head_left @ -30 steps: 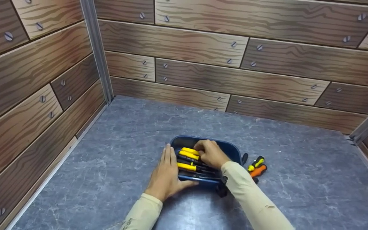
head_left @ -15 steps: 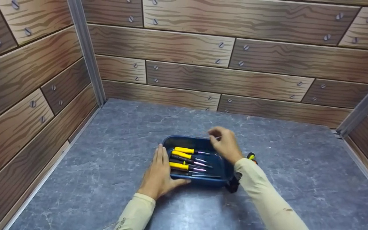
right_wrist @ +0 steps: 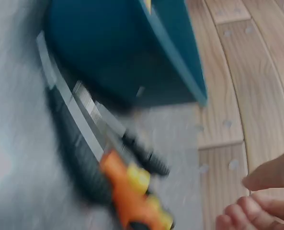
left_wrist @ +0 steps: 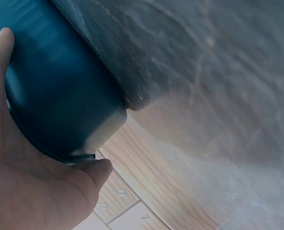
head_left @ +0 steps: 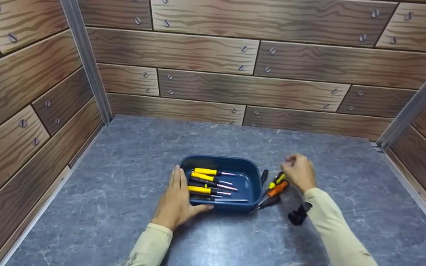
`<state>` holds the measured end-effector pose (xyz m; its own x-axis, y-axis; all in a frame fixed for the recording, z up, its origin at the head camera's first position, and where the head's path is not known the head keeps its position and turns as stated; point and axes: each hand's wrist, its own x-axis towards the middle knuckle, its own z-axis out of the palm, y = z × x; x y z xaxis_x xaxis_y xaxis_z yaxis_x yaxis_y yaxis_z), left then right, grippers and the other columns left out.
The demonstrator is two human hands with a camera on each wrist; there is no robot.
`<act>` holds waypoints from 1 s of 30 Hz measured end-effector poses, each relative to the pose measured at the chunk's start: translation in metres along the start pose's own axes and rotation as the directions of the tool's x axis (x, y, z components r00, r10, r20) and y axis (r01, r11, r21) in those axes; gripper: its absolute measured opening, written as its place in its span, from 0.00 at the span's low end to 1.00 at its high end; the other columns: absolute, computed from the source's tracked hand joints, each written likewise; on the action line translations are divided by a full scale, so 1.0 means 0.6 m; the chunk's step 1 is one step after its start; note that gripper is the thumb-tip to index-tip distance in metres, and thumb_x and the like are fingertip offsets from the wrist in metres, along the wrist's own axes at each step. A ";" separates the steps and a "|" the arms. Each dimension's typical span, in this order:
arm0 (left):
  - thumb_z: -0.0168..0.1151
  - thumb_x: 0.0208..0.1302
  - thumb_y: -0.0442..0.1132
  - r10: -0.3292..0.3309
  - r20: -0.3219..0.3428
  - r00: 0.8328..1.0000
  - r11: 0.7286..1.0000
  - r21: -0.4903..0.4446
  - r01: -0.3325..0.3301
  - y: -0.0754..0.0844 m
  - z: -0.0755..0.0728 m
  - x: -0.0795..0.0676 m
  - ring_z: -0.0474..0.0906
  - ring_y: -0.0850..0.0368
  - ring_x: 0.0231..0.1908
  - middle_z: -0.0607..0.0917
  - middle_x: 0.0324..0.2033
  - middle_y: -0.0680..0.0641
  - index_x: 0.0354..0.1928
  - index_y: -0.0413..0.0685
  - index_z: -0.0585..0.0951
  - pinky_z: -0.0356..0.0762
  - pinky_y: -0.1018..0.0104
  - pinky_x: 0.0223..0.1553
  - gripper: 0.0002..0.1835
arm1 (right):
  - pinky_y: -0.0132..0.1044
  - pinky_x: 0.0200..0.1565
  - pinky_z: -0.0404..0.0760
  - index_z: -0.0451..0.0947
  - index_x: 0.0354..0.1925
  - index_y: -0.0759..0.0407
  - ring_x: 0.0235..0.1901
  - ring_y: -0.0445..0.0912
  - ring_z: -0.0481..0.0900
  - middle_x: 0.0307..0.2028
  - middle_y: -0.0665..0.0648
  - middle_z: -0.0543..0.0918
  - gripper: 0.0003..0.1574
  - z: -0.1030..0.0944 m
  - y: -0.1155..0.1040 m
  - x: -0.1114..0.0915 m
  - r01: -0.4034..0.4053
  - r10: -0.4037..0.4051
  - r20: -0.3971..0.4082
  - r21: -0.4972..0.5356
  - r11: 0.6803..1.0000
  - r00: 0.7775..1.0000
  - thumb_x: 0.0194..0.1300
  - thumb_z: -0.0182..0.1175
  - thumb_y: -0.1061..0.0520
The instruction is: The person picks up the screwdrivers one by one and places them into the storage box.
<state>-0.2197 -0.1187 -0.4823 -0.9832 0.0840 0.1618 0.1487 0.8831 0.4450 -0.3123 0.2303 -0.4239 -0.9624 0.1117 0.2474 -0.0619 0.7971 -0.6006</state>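
A: Container?
B: One blue container (head_left: 235, 208), open-topped, standing on the grey marbled tabletop (head_left: 154, 147).
A: Contents?
B: Yellow-handled screwdrivers (head_left: 203, 177), three at least, and a black-handled screwdriver (head_left: 201, 198) along the near side; handles to the left, shafts to the right.
A: Loose stock?
B: A small group just beside the container's right end: orange-handled screwdriver (head_left: 278, 188), yellow-and-black handle (head_left: 276, 181) next to it, one black handle (head_left: 264, 176) behind, a dark handle (head_left: 271, 201) nearer the front.
A: Left hand (head_left: 173, 205)?
B: Laid against the container's left end — fingers straight and together, thumb spread apart along the near wall.
A: Right hand (head_left: 300, 173)?
B: Raised near the loose group, apart from it; fingers loosely bent over empty air — outline slightly blurred.
A: Backdrop?
B: Plank-patterned walls (head_left: 198, 55).
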 end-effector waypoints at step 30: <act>0.63 0.43 0.82 0.001 -0.003 1.000 1.000 0.001 -0.001 -0.002 -0.001 -0.002 0.45 0.38 0.77 0.45 0.78 0.31 0.78 0.30 0.45 0.56 0.46 0.73 0.77 | 0.35 0.25 0.86 0.67 0.41 0.70 0.18 0.44 0.84 0.21 0.58 0.84 0.18 0.025 0.062 -0.039 -0.542 0.367 0.444 0.376 0.752 0.817 0.65 0.67 0.62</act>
<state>-0.2186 -0.1198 -0.4826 -0.9828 0.0838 0.1647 0.1497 0.8836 0.4438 -0.2959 0.2482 -0.4633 -0.9268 0.1208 -0.3557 0.3756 0.3161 -0.8712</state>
